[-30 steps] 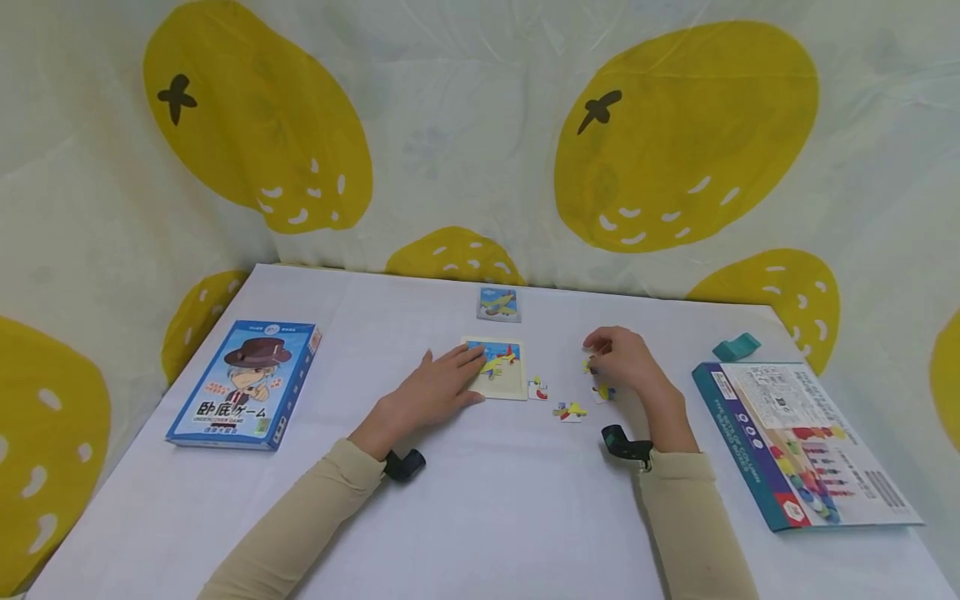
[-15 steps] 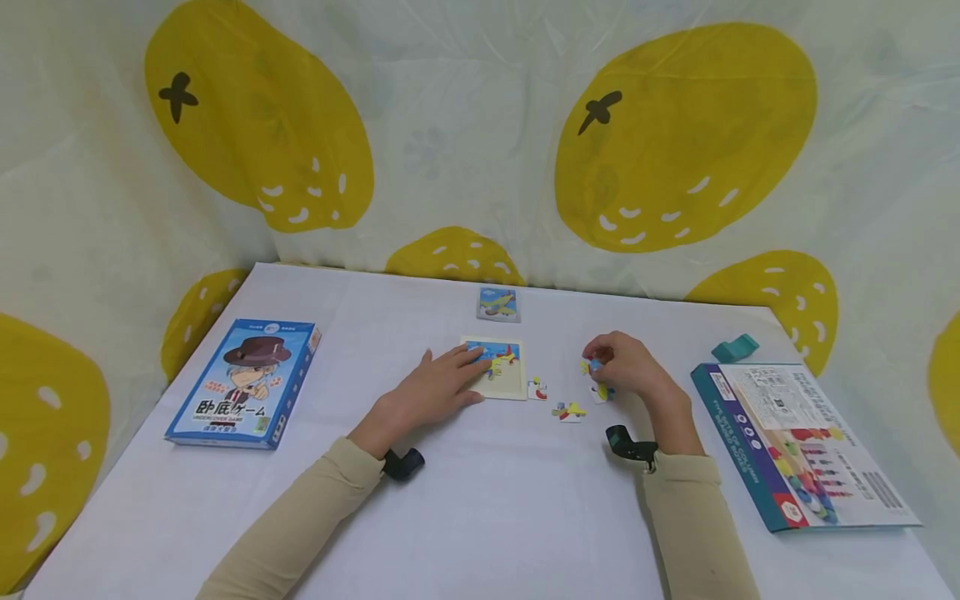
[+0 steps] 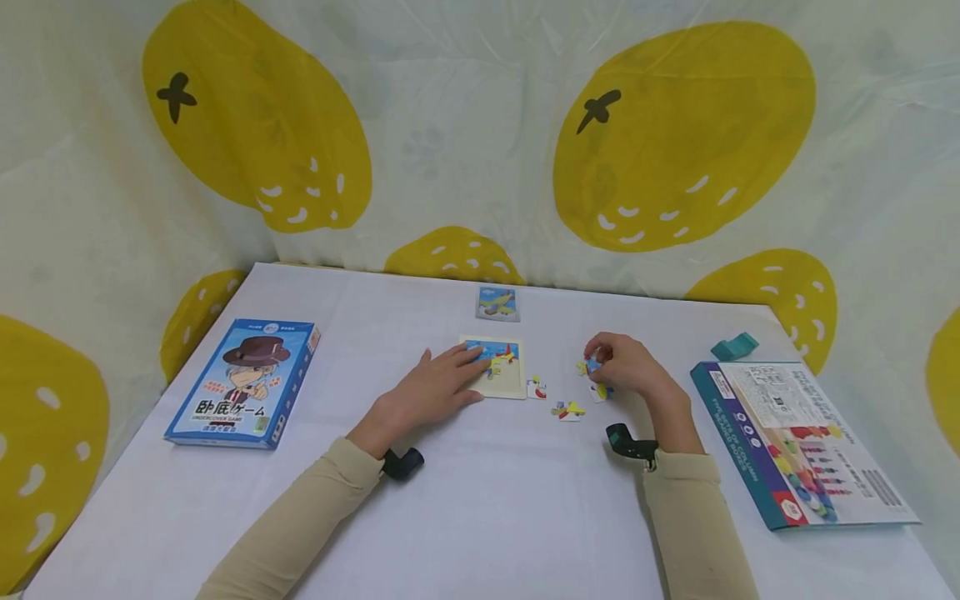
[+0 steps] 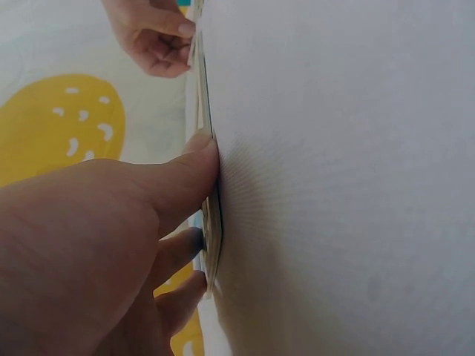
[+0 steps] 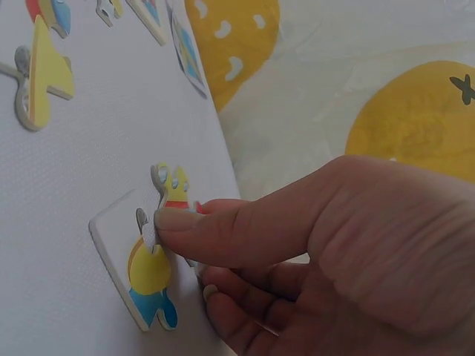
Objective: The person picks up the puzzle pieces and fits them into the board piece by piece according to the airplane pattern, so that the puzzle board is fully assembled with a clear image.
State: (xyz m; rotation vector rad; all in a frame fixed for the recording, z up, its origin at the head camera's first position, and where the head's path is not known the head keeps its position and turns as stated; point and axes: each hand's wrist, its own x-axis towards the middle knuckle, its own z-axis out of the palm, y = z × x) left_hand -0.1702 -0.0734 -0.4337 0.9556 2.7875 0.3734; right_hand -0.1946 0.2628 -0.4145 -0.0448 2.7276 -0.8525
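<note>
My left hand (image 3: pixel 435 385) lies across the left side of a small square puzzle board (image 3: pixel 510 387), fingers extended over its picture of blue sky and a red and yellow plane. In the left wrist view its thumb (image 4: pixel 194 167) touches the board's edge. On the right, my right hand (image 3: pixel 630 365) pinches a yellow, red and blue jigsaw piece (image 5: pixel 177 185) between thumb and fingers. Just below it is a white, yellow and blue piece (image 5: pixel 151 274). A yellow plane-patterned piece (image 3: pixel 570 411) and a white and red piece (image 3: pixel 536 387) lie between board and right hand.
A small plane picture card (image 3: pixel 497 304) lies behind the board. At the left is a blue game box (image 3: pixel 243 383). A white and teal box (image 3: pixel 802 446) lies at the right, with a teal object (image 3: pixel 735 347) behind it. Patterned cloth hangs beyond the white table (image 3: pixel 487 517).
My right hand has shifted slightly and turned the pinched jigsaw piece, which shows more blue between the fingers. My left hand has stayed on the board.
</note>
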